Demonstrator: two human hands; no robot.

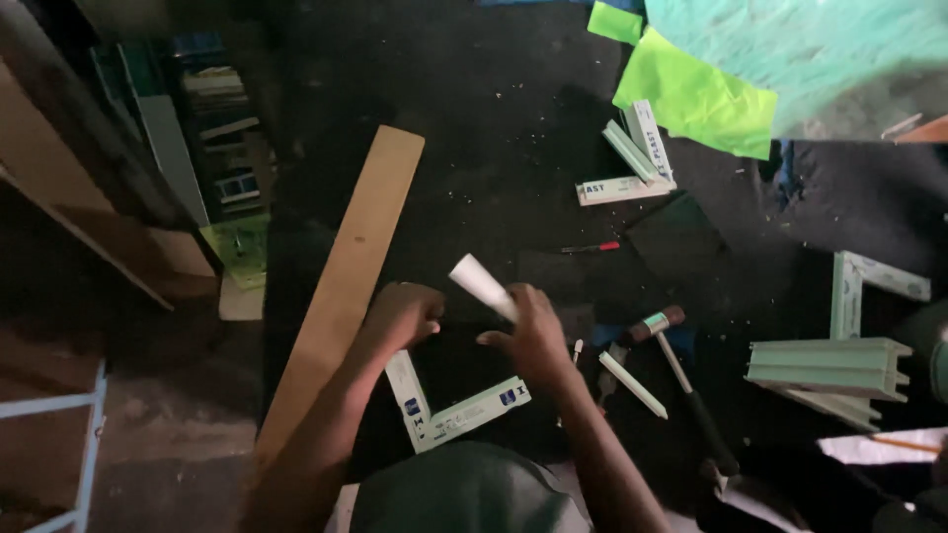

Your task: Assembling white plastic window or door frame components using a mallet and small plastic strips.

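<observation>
My left hand (403,314) is closed over the upper end of a white plastic profile corner piece (449,415), an L shape lying on the dark floor. My right hand (530,331) holds a short white profile piece (482,286) that sticks up and to the left between the two hands. Both hands hover just above the L-shaped piece, near my knees.
A long wooden plank (346,286) lies to the left. A mallet (681,370) and a thin white strip (632,385) lie to the right, with stacked white profile offcuts (829,365) beyond. More profile pieces (632,163), a red pen (592,248) and green sheets (696,99) lie farther off.
</observation>
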